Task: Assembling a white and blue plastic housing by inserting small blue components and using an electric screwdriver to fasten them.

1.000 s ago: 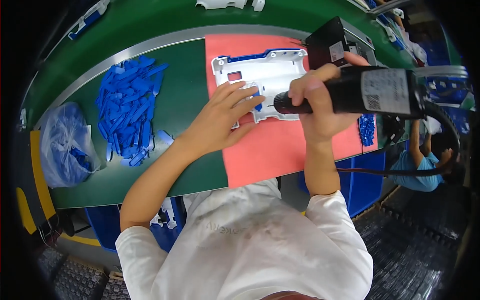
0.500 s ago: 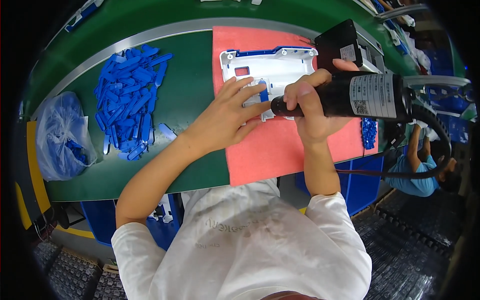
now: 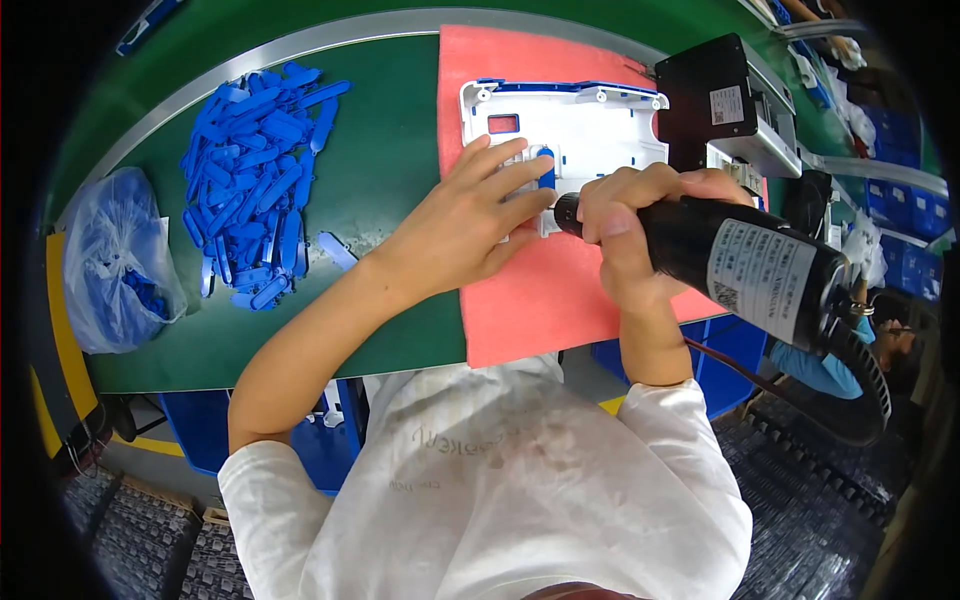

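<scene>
A white plastic housing with blue trim (image 3: 600,125) lies open side up on a pink cloth (image 3: 535,330). My left hand (image 3: 465,215) rests at its near left part, fingers spread and fingertips beside a blue strip-shaped piece (image 3: 546,168) inside. My right hand (image 3: 632,230) is wrapped round a black electric screwdriver (image 3: 690,240) with a white label. The tool lies slanted, its nose pointing left at the housing's near edge, close to my left fingertips. Its bit and the spot it meets are hidden behind my fingers.
Left on the green table is a pile of blue plastic strips (image 3: 250,170), with a clear bag of blue parts (image 3: 120,265) beyond it. A black-and-silver device (image 3: 725,100) stands at the back right. The screwdriver's cable (image 3: 868,400) loops right, near another person's blue sleeve (image 3: 815,370).
The screwdriver's rear end has swung down toward me, so the tool slants more. My left hand stays at the housing with fingers spread. The whole view has shifted slightly.
</scene>
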The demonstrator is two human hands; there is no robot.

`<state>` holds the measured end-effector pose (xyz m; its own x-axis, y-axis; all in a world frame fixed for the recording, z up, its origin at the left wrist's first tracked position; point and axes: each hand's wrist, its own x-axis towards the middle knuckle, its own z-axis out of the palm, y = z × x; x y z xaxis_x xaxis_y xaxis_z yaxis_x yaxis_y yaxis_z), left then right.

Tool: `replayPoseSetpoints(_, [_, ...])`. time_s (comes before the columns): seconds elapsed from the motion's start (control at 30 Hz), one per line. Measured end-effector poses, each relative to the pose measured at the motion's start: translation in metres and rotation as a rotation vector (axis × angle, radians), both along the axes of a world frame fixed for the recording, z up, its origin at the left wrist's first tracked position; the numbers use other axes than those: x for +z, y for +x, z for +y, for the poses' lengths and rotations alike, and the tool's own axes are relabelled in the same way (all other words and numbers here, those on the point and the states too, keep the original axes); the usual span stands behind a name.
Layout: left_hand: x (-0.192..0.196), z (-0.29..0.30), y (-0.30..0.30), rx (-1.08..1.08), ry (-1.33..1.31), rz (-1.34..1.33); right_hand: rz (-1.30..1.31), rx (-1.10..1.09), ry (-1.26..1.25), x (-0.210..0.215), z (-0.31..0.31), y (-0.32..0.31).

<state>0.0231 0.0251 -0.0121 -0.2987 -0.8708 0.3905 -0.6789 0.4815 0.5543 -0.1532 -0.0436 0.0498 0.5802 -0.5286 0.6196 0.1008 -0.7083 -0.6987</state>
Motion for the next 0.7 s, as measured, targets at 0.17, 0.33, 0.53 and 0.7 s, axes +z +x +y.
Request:
replayPoseSetpoints(0.17, [-0.002, -0.001, -0.002, -0.005, -0.041, -0.032, -0.093, -0.036, 0.053, -0.006, 0.007, 0.0])
replayPoseSetpoints(0.33, [0.002, 0.001, 0.0, 0.013, -0.033, -0.023, -0.678, 0.097, 0.296, 0.022, 0.004, -0.014])
replayPoseSetpoints(0.53, [0.083, -0.039, 0.017, 0.131, 0.482, 0.407, -0.73, 0.173, 0.307, 0.061, 0.002, -0.096])
replayPoseSetpoints(0.7, [0.13, -0.101, 0.042, 0.232, 0.669, 1.052, -0.516, -0.131, 0.338, 0.032, 0.011, -0.129])
